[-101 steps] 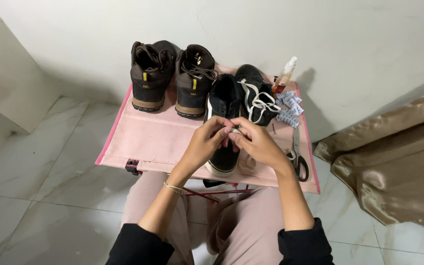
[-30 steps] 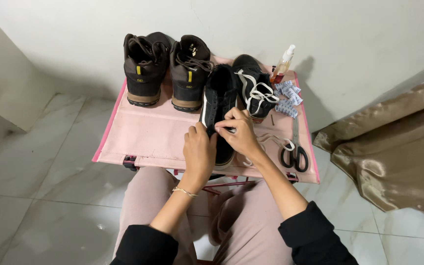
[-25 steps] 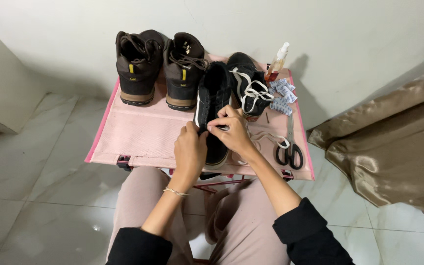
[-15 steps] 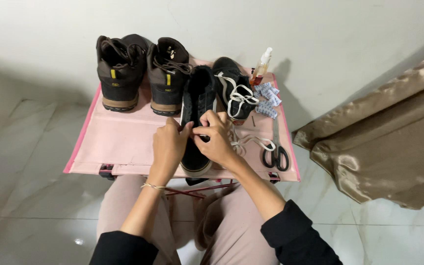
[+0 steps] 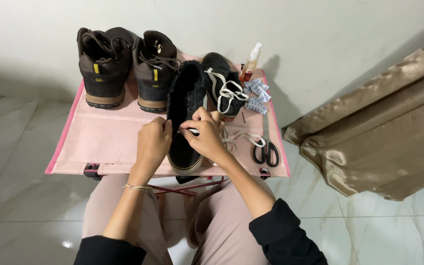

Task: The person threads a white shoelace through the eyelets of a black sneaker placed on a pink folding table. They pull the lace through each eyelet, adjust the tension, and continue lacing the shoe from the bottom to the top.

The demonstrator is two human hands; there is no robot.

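Two bare hands meet over a black low-top sneaker with a pale sole [image 5: 185, 122] that lies lengthwise on a small pink fabric folding table [image 5: 109, 142]. The right hand [image 5: 206, 135] pinches what looks like the white tip of a lace between thumb and forefinger, though the tip is too small to be sure of. The left hand [image 5: 153, 142], fingers curled together, rests against the sneaker's left side. Loose white laces [image 5: 241, 137] trail just right of the hands. Beyond them lie black-handled scissors [image 5: 267, 147], a second black sneaker with white laces [image 5: 224, 86], small white sachets [image 5: 256, 95] and a slim spray bottle [image 5: 251, 61]. Two brown ankle boots with yellow tabs [image 5: 126, 68] stand at the table's far left.
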